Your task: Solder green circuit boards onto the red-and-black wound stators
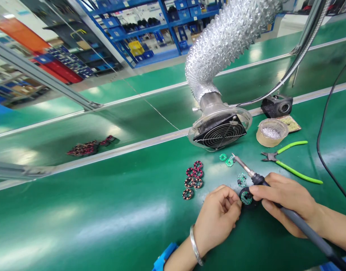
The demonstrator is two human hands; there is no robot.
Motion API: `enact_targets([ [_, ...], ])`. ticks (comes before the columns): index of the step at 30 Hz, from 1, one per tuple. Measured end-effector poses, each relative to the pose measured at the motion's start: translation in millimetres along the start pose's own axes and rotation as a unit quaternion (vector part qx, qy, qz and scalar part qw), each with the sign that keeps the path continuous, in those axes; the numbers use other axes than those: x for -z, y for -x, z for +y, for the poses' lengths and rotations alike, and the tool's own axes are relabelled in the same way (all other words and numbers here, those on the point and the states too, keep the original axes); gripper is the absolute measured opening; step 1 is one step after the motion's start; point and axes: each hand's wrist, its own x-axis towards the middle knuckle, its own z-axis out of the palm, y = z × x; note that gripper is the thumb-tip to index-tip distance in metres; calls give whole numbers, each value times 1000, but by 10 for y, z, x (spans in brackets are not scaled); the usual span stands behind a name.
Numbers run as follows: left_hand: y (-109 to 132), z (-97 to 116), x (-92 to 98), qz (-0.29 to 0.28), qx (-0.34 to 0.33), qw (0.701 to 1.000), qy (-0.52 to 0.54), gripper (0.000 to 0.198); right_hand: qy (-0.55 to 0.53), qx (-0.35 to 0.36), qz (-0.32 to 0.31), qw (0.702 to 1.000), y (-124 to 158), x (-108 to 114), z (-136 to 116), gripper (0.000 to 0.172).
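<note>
My right hand [288, 201] is wrapped round the handle of a soldering iron [246, 168], whose metal tip points up and left. Beneath that hand's fingertips lies a black round part [242, 196] with a small green ring-shaped circuit board [247, 198] in it. At its left edge, my left hand [219, 216] is closed in a pinch; whatever is between the fingertips is hidden. Another circuit board [242, 180] rests just behind the part, and green round boards [229, 162] lie near the iron's tip. Several copper-wound stator rings [198, 183] sit to the left.
Green-handled cutters [298, 171] lie at the right. Behind them stand a round tub of metal wool [270, 132], a sponge [291, 123] and a black iron holder [276, 106]. A fume extractor [222, 131] hangs over the bench on a silver duct [218, 49]. A black cable [321, 128] crosses the right side.
</note>
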Motion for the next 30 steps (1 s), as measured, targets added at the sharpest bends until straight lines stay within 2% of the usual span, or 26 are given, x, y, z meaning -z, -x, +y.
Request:
enact_targets([
  [3,0,10,0,6,-1,1000,-6,8,-17,-22,27,999,-23,103,-107,44],
  [6,-6,11,1,7,3,1000,-9,7,-54,-52,27,997,-55,180,-225,36],
  [11,-1,-5,3,8,-5,1000,-17,8,-84,-105,47,990,-83,176,-312,25],
  [23,-5,-7,-3,22,-26,998,-47,11,-95,-128,48,986,3,134,-264,21],
  [30,-2,-12,-1,21,-29,998,-51,10,-71,-120,1,990,1,226,-261,24],
])
